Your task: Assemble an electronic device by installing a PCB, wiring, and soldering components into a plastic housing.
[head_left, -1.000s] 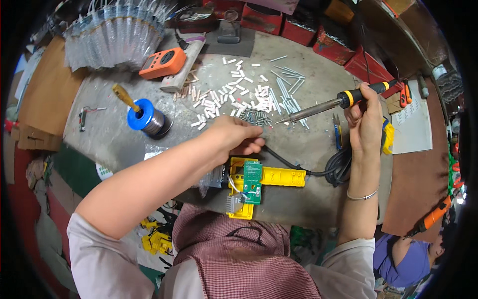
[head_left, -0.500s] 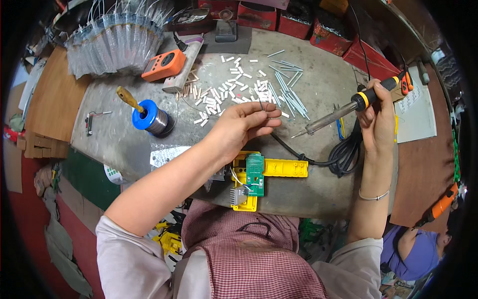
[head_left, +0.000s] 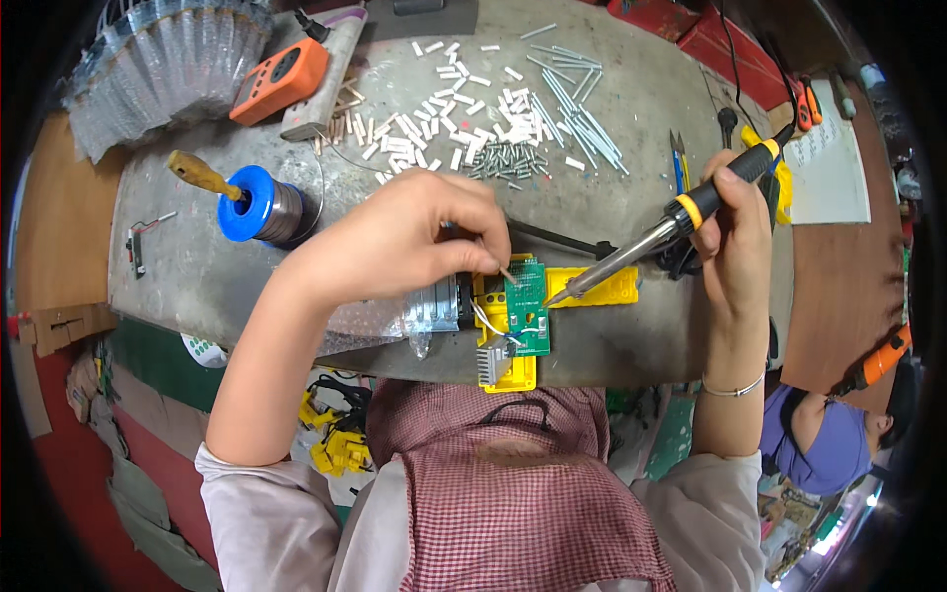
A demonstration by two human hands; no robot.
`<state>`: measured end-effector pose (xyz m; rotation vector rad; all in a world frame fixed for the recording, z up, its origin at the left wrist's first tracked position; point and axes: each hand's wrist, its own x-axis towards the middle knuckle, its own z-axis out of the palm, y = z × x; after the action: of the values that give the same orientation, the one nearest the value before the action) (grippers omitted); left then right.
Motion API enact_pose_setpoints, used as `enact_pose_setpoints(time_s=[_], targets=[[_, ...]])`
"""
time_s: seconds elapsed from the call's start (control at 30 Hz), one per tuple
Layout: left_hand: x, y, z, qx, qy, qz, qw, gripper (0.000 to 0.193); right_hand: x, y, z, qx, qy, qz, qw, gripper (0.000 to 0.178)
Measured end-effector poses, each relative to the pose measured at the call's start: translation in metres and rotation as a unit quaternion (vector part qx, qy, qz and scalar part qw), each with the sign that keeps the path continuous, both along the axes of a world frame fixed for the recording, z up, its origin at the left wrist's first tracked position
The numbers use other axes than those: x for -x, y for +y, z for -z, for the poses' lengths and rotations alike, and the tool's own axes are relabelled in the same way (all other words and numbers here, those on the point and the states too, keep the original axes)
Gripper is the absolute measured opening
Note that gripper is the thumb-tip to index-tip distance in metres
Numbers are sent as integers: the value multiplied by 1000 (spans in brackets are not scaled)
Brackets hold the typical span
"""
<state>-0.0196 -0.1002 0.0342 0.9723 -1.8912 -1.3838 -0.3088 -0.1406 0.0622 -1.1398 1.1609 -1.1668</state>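
My right hand grips a soldering iron by its black and yellow handle. The iron's tip slants down to the right edge of a green circuit board. Over the board's upper left, my left hand pinches a thin brownish wire between thumb and forefinger, its lower end at the board. Under the board lies a yellow plastic housing with an arm reaching right. White wires and a grey finned heat sink sit at the board's left. A black cable emerges from behind my left hand.
Solder on a blue spool with a wooden-handled tool stands left. White sleeves, small screws and metal rods lie scattered behind. An orange meter rests on a power strip. Another person is at the right.
Both hands have come nearer. My left hand has brought the wire down to the board, and the iron's tip has dropped to the board's edge. The view has shifted, too.
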Motion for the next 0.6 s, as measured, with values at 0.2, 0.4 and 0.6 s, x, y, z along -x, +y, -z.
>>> enact_pose_setpoints(time_s=[0.2, 0.4, 0.6], targets=[[10, 9, 6, 115, -114, 31, 986, 12, -1, 11, 11, -16, 34, -15, 999, 17], [17, -6, 3, 48, -204, 100, 973, 9, -10, 16, 14, -25, 66, -42, 997, 18], [21, -12, -4, 13, -191, 120, 974, 9, -15, 19, 11, -36, 108, -8, 993, 20]])
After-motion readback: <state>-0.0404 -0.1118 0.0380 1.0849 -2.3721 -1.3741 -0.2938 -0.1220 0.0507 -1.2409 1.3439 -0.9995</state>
